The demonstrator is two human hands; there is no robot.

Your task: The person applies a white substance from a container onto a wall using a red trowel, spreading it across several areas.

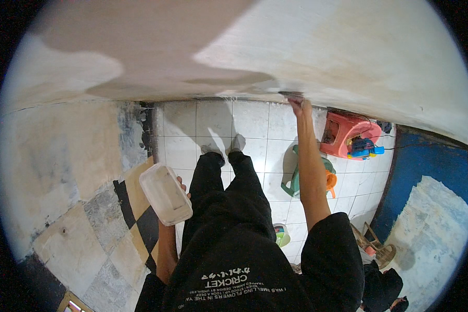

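My left hand (182,186) is closed round the side of a translucent rectangular plastic tub (165,195), held out by my left hip with its open top showing. A pale smear coats the inside of the tub. My right arm reaches forward to the whitish wall (359,62). There my right hand (301,105) grips a thin, flat, dark-edged scraper (291,94) and holds it against the wall surface. The scraper's handle is hidden by my fingers.
To the right stand a pink plastic stool (343,134) with a blue device (364,148) on it and a green stool (290,182) with an orange jug (330,180). A wooden chair (372,242) is behind. The left wall (88,208) is patchy, with dark and yellow diamonds.
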